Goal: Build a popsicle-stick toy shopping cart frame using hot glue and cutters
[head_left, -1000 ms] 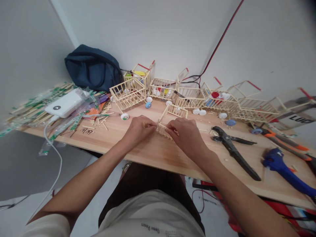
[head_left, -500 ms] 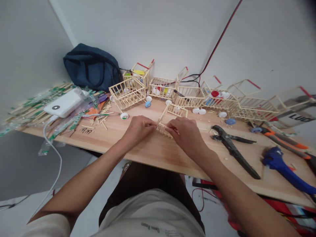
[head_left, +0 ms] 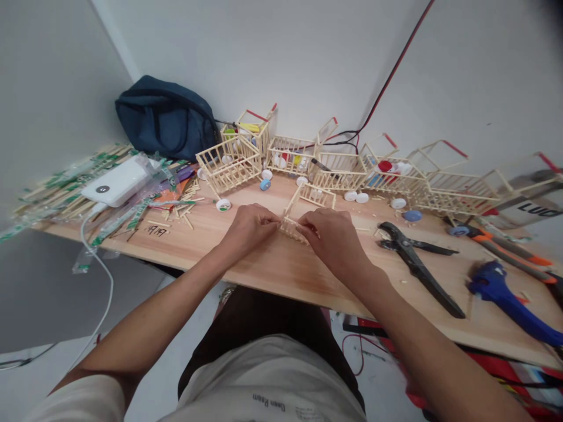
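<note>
Note wooden-stick frame point(head_left: 292, 225) set back from front edge of tabletop point(head_left: 268, 272), pinched by left hand point(head_left: 253, 227) at near-left corner and right hand point(head_left: 328, 232) along near rail. Could skew or snap under uneven finger pressure (cannot judge joint bonding).

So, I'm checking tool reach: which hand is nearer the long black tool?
Right. The right hand, at the stick frame, is left of the long black tool and apart from it; the left hand is farther left, across the frame.
</note>
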### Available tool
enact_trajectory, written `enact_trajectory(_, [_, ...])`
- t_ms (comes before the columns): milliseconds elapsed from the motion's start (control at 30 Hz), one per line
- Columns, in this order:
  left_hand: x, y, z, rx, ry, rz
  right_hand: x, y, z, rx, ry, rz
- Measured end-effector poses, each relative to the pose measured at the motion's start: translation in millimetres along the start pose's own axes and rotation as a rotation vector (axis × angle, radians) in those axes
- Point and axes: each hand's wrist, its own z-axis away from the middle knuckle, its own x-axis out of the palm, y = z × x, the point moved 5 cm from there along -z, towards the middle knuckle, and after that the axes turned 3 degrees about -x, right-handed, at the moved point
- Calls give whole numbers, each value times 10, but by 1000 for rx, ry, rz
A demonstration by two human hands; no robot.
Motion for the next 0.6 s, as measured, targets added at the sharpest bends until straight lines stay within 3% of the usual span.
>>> enact_trajectory(600, [-5, 38, 20, 77, 37, -75, -10, -61, 10, 19, -45, 43])
